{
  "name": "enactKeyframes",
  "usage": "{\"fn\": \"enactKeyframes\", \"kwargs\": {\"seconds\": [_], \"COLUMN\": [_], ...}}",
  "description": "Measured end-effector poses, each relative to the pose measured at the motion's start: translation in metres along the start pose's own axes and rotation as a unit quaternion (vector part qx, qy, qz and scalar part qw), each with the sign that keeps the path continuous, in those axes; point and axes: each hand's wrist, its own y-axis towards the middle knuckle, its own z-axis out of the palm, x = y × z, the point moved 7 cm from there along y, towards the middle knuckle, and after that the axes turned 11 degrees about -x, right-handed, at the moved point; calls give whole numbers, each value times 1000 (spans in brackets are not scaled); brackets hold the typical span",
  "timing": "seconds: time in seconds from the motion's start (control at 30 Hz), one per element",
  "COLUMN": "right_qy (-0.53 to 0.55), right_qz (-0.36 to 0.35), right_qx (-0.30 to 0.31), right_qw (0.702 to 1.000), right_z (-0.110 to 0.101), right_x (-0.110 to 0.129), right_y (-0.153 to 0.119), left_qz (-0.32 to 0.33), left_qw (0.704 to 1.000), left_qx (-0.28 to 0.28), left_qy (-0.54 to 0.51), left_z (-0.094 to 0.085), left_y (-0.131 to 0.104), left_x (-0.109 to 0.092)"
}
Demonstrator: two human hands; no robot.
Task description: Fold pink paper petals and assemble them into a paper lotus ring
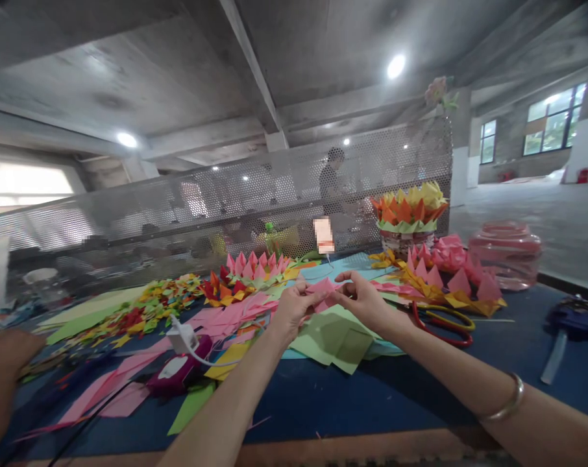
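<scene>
Between my two hands is a piece of pink folded paper (323,290), held above the middle of the table. My left hand (294,306) pinches its left side, and the fingers of my right hand (359,299) close on its right side. Just below lie green paper sheets (335,340), partly over light blue paper (359,264). Strips of pink paper (226,318) spread out to the left. Beside my right forearm rest scissors (442,324) with red and yellow handles.
Folded paper flowers (411,211) stand on a basket at the back right, near a pink clear jar (505,256). A glue gun (571,324) lies far right. A purple power socket (180,373) with a white charger sits left. Another person's hand (6,370) is at the left edge.
</scene>
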Motion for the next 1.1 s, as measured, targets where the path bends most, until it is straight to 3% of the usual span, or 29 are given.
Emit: {"fn": "enactKeyframes", "kwargs": {"seconds": [0.23, 0.57, 0.67, 0.87, 1.0, 1.1], "right_qy": [-38, -14, -11, -6, -44, -73], "right_qz": [-18, 11, 13, -9, -23, -80], "right_qx": [-6, -14, -20, -64, -67, -108], "right_qw": [999, 1000, 1000, 998, 996, 988], "right_z": [1, -2, -4, -13, -12, -17], "right_x": [-1, -1, 1, 0, -3, 9], "right_y": [0, -1, 0, 5, 5, 3], "left_qz": [2, -73, -65, -38, -42, -42], "left_qw": [1000, 995, 996, 995, 999, 999], "left_qx": [17, -38, -19, 87, 29, -1], "left_qy": [-1, -49, -51, 11, 11, -5], "left_z": [2, -4, 0, 11, 3, -1], "left_y": [0, -1, -2, -7, -5, -2], "left_x": [-2, -1, -2, 0, -1, -2]}}
